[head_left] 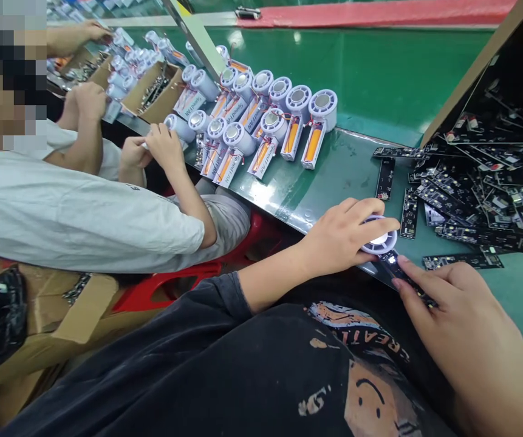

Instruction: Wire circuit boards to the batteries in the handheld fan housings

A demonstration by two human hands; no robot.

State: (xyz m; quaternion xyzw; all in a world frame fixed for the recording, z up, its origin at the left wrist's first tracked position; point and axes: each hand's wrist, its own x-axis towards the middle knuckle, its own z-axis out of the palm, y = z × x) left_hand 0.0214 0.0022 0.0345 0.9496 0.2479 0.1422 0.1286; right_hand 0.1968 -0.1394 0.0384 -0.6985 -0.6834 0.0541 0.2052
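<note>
My left hand (350, 233) is closed around the round head of a small lavender fan (381, 244), fingers over its rim. A black circuit board (391, 262) lies along the fan's handle, just below the round head. My right hand (457, 309) pinches that board between thumb and fingertips, over the handle end. Whether the board is seated in the handle or only laid against it, I cannot tell. Loose black circuit boards (409, 212) lie on the table just beyond my hands.
A large heap of circuit boards (475, 200) spills from a tilted cardboard box (459, 91) at the right. Several fans with orange batteries (316, 142) stand in rows on the green table (389, 73). To the left, co-workers' hands (163, 145) work near a small box of parts (158, 100).
</note>
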